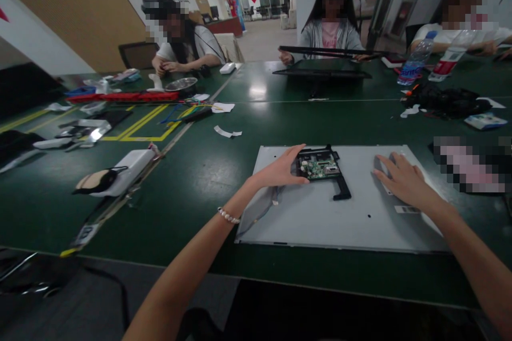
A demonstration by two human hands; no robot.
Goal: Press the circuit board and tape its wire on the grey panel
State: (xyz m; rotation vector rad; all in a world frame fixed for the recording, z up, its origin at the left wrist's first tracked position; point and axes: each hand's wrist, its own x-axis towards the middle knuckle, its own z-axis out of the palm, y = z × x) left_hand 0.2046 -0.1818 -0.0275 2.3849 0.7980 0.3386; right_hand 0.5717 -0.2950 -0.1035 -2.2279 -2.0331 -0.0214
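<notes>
A flat grey metal panel, like the back of a display, lies on the green table in front of me. On its left half sits a black plastic bracket with a green circuit board in it. My left hand grips the bracket's left side, thumb at the lower edge and fingers at the upper one. Near the panel's right side, my right hand rests with fingers apart and slightly bent, holding nothing. A thin flat cable runs along the panel's left part. A barcode label shows below my right hand.
A white box-like device lies to the left. Paper scraps and coloured wires are farther back. Two bottles stand at the back right near a black bundle. Across the table, a person holds a black frame over a dark screen.
</notes>
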